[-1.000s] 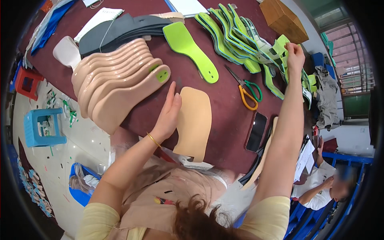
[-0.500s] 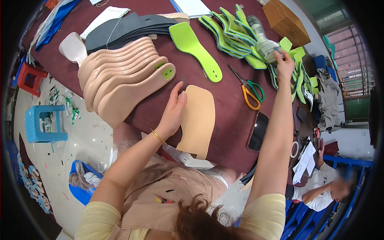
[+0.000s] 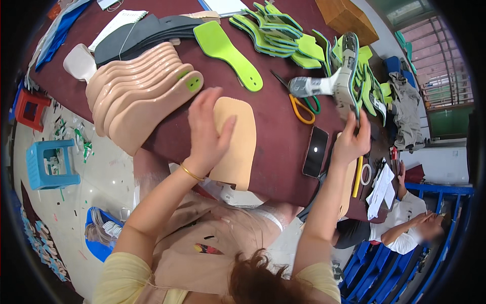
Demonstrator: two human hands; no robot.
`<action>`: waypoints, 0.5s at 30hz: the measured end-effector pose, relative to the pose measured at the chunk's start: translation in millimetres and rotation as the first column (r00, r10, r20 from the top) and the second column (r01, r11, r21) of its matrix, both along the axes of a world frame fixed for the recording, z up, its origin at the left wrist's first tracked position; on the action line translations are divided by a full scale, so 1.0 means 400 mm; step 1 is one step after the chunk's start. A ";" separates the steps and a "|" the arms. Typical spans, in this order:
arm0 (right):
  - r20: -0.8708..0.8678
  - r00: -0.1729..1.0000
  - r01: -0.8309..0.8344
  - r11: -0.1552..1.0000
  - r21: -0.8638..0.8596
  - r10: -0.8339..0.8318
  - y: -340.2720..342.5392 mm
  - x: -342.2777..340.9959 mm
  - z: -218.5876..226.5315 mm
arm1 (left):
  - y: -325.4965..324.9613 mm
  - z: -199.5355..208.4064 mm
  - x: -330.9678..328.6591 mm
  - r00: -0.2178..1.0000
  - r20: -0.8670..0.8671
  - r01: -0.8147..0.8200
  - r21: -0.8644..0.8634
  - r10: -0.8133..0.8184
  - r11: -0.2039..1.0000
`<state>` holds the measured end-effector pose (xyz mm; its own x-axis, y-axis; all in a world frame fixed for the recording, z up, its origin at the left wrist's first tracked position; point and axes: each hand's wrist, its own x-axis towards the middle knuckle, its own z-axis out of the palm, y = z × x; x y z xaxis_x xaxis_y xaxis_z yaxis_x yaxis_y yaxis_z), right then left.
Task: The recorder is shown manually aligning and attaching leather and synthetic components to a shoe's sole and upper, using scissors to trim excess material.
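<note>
My left hand hovers at the left edge of a tan, insole-shaped sheet on the table. Its fingers and thumb are apart, and nothing is in them. My right hand pinches the near end of a raised piece shaped like a shoe insole, grey-white with a green edge. From its side a grey-white part sticks out to the left, over the scissors, partly hiding their orange and green handles. A bright green insole with two small holes lies beyond my left hand.
Glossy beige insoles are stacked at left, with dark grey sheets behind. Green insoles pile up at the far right. A phone lies near my right forearm. Another person sits at right.
My right hand has lifted the grey-white piece from the green pile and drawn it nearer. My left hand has spread its fingers and shifted slightly. The view has shifted too.
</note>
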<state>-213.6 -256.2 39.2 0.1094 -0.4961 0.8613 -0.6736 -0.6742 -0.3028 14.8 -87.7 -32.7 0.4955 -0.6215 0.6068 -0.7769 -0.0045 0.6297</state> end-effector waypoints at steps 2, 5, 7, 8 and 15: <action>0.528 0.847 -0.229 0.934 0.276 0.052 0.080 0.011 -0.031 | -0.016 0.014 -0.054 0.759 -0.510 0.495 0.049 -0.404 0.868; 0.880 0.457 -0.668 0.703 0.245 0.128 0.177 0.018 -0.069 | -0.048 0.035 -0.133 -0.017 -0.931 0.702 -0.270 -0.363 0.659; 0.953 0.288 -0.831 0.518 0.202 0.091 0.240 -0.004 -0.066 | -0.054 0.040 -0.132 -0.486 -0.844 0.650 -0.523 -0.227 0.551; 0.947 0.293 -0.884 0.415 0.217 0.129 0.265 -0.039 -0.068 | -0.056 0.034 -0.120 -0.672 -0.725 0.605 -0.657 -0.154 0.450; 0.628 0.539 -0.780 0.052 0.624 0.561 0.301 -0.182 0.013 | 0.069 0.108 -0.118 -0.697 -0.647 0.644 -0.755 0.310 -0.127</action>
